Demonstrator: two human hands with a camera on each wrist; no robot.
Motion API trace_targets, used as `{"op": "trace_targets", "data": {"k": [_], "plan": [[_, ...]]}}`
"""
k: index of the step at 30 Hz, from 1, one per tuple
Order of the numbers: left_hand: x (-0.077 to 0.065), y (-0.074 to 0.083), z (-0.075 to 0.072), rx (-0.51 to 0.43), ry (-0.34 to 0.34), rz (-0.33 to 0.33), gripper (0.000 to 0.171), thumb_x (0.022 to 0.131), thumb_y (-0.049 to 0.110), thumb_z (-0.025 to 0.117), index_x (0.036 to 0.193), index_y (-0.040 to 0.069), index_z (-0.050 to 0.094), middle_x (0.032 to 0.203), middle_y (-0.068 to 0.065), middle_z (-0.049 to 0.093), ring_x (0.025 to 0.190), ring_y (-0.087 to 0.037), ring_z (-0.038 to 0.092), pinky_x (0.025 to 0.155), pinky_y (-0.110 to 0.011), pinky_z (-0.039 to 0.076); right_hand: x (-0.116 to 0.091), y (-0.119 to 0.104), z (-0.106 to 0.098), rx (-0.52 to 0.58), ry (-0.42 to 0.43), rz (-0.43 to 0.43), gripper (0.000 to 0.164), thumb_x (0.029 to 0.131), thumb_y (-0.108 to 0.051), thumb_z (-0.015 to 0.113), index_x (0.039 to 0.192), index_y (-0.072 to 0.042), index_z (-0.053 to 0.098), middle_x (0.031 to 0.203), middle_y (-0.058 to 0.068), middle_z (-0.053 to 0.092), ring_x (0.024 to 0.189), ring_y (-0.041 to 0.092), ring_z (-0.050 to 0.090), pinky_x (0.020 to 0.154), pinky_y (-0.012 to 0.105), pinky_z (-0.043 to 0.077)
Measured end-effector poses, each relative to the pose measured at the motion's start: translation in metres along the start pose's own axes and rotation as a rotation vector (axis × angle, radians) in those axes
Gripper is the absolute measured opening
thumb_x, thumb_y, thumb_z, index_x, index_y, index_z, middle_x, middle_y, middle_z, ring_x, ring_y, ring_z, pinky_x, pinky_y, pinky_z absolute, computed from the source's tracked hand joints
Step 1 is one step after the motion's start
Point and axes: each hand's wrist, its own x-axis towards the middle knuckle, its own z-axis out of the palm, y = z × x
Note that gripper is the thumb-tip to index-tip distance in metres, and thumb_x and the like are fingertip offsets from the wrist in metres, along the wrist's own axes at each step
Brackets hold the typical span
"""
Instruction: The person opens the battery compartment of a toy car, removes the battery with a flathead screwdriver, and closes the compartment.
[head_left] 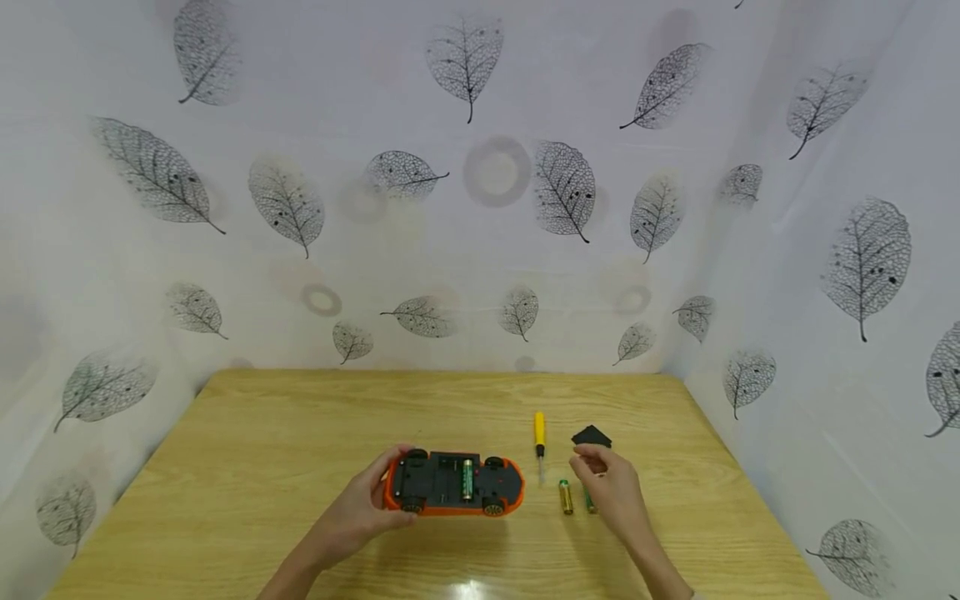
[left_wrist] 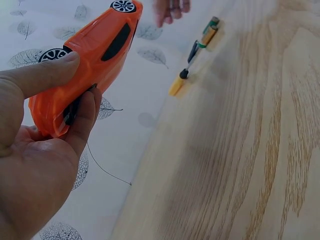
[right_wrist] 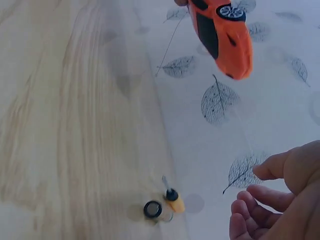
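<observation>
My left hand (head_left: 363, 508) grips the rear end of an orange toy car (head_left: 405, 498), thumb on one side and fingers on the other. The car's black underside (head_left: 442, 483) faces the head camera, its battery bay uncovered with one green battery (head_left: 467, 479) lying in it. In the left wrist view the car's orange body (left_wrist: 97, 37) shows side-on. Nothing sits between the loosely bent fingers and thumb of my right hand (head_left: 611, 492). This hand is above a second battery (head_left: 590, 502), partly hiding it. A gold-and-green battery (head_left: 566, 497) stands just left of it.
A yellow-handled screwdriver (head_left: 539, 429) lies on the wooden table (head_left: 300, 417), its tip toward me. Right of it is a small black flat piece (head_left: 591, 435), close beyond the right fingertips. A white cloth with leaf prints (head_left: 480, 250) hangs behind the table and along its sides.
</observation>
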Motion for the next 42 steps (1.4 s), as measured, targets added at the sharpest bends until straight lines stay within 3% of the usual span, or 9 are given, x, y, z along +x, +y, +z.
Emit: {"op": "trace_targets", "data": {"k": [7,12,18,27,32,42], "plan": [[0.001,0.0,0.002,0.008,0.001,0.003,0.09,0.087,-0.013,0.073,0.159,-0.004,0.02,0.157,-0.039,0.023,0.129,-0.037,0.058,0.094,-0.039,0.059,-0.003,-0.038,0.022,0.115,-0.035,-0.242,0.016,0.096,-0.008,0.074,0.111,-0.007,0.076,0.098,-0.001,0.071,0.086,0.013,0.063,0.075,0.027,0.056],[0.002,-0.001,0.004,0.017,-0.002,0.006,0.088,0.086,-0.014,0.073,0.159,-0.004,0.023,0.155,-0.039,0.027,0.127,-0.035,0.059,0.094,-0.039,0.059,-0.004,-0.055,0.038,0.165,-0.094,-0.322,0.016,0.096,-0.011,0.075,0.111,-0.014,0.077,0.105,-0.004,0.07,0.092,0.015,0.061,0.08,0.03,0.056],[0.001,-0.002,0.004,0.012,-0.002,0.001,0.09,0.086,-0.013,0.073,0.159,-0.004,0.021,0.155,-0.04,0.026,0.125,-0.036,0.06,0.093,-0.039,0.06,-0.006,-0.067,0.053,0.11,-0.177,-0.365,0.02,0.095,-0.015,0.077,0.113,-0.024,0.076,0.115,-0.009,0.068,0.103,0.02,0.062,0.087,0.033,0.056],[0.0,-0.003,0.003,0.014,-0.013,-0.002,0.091,0.088,-0.008,0.075,0.16,-0.004,0.019,0.156,-0.039,0.026,0.127,-0.034,0.059,0.093,-0.037,0.059,-0.011,-0.076,0.064,0.067,-0.303,-0.385,0.019,0.097,-0.027,0.075,0.115,-0.02,0.076,0.116,-0.005,0.068,0.111,0.024,0.061,0.091,0.047,0.055],[0.001,-0.003,0.003,0.03,-0.016,0.008,0.091,0.089,-0.007,0.075,0.16,-0.003,0.019,0.156,-0.039,0.027,0.126,-0.032,0.061,0.093,-0.036,0.059,-0.014,-0.079,0.067,0.054,-0.317,-0.4,0.018,0.096,-0.027,0.076,0.113,-0.02,0.078,0.113,-0.007,0.068,0.109,0.024,0.062,0.093,0.055,0.054],[0.001,-0.007,0.003,0.021,-0.013,0.009,0.09,0.088,-0.007,0.076,0.159,-0.004,0.021,0.155,-0.038,0.027,0.126,-0.029,0.061,0.093,-0.036,0.059,-0.016,-0.079,0.069,0.088,-0.334,-0.381,0.015,0.096,-0.025,0.077,0.109,-0.017,0.077,0.114,-0.005,0.068,0.11,0.027,0.061,0.094,0.052,0.052]]}}
